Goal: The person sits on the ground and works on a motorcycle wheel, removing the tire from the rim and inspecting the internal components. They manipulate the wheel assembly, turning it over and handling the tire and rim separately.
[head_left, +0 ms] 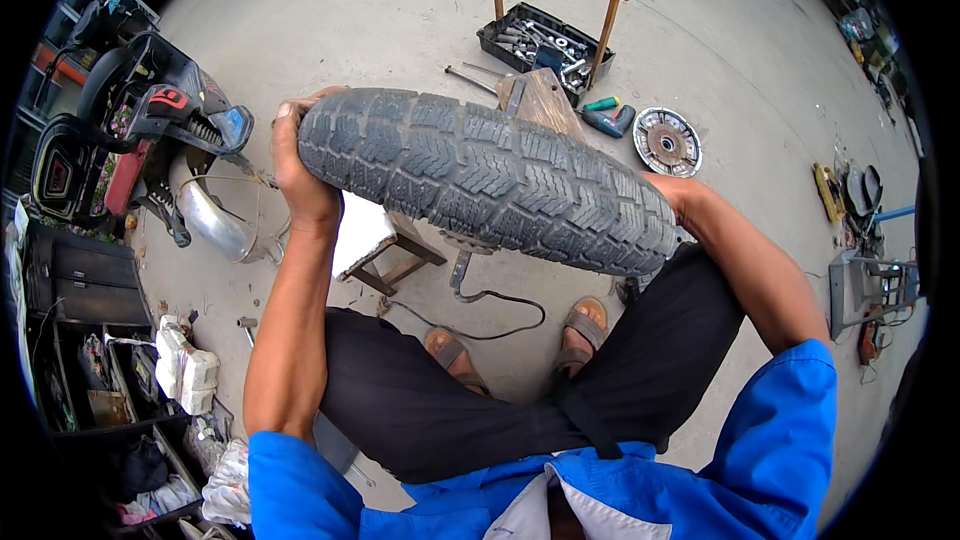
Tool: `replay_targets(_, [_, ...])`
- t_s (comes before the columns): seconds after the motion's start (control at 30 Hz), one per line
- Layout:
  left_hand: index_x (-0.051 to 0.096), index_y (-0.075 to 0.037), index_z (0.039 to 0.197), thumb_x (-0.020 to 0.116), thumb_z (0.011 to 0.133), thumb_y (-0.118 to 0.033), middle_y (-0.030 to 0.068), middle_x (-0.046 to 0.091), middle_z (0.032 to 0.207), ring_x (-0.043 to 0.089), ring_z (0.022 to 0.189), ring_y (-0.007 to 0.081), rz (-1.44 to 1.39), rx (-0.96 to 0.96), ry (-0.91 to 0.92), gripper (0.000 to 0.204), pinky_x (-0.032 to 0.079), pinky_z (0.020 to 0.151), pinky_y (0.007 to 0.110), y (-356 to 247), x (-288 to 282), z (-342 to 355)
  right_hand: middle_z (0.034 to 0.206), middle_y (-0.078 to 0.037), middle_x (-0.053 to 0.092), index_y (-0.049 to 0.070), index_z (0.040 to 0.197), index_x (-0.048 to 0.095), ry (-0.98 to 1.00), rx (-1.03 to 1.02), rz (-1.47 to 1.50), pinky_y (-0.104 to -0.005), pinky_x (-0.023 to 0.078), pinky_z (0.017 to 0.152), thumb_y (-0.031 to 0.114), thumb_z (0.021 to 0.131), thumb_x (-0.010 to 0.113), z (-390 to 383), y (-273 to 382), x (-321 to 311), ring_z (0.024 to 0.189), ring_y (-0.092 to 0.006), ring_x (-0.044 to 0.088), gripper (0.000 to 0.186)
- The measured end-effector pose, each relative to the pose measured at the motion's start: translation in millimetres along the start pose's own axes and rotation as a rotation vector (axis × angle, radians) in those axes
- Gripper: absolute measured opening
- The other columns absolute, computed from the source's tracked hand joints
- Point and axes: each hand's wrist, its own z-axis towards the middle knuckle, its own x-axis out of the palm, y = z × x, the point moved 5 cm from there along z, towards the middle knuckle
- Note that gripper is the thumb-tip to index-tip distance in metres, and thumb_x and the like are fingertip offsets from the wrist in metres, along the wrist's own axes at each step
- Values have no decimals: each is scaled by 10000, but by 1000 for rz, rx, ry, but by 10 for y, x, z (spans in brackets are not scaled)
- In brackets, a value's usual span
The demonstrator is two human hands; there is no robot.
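Person sitting across from me has a worn black tyre (480, 175) up in front of the knees, tread facing them, right end tilted lower. Left hand (302, 160) grasps the left end. Right hand (672, 192) is at the other end, fingers hidden behind the rubber; can't tell how it grips. Beyond the tyre: wooden board (553, 105), black toolbox (500, 50) full of tools, drill (612, 122), round metal wheel part (667, 142). White-topped stool (365, 238) below, black cable (540, 315) on the floor.
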Motion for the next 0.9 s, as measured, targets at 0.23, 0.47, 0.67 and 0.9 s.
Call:
replay_targets(0.23, [533,-19,885,332,1003,-280,129,636,902,571,809,180,244,-139,-2,349,471,777,319,-194,-246,-1041,1357,-121,584,-16,1384,520,98,321,-71,-303,481,964,285,968,546,-542,-416,761,1162,-175,595,514])
replay_targets(0.47, [643,3,1125,412,1011,-296,95,687,1074,640,987,200,254,-683,-130,395,468,930,328,626,-834,-1655,1008,-206,728,9,1160,654,491,769,-24,-326,566,574,351,978,515,-578,-1232,519,773,-246,731,412])
replay_targets(0.67, [652,33,1147,327,1020,-278,110,698,1111,640,979,197,293,-1066,-125,467,470,912,324,1103,-954,-1805,960,-263,719,-25,1165,652,587,880,66,-273,546,495,455,979,459,-449,-1125,517,698,-260,737,549])
replay_targets(0.9, [629,3,1217,307,1014,-297,102,691,1148,638,1034,208,359,-1272,-112,484,468,959,343,1574,-1288,-2150,1191,-207,680,18,1255,615,481,899,170,-219,391,458,617,972,312,-145,-1437,422,867,-303,733,728])
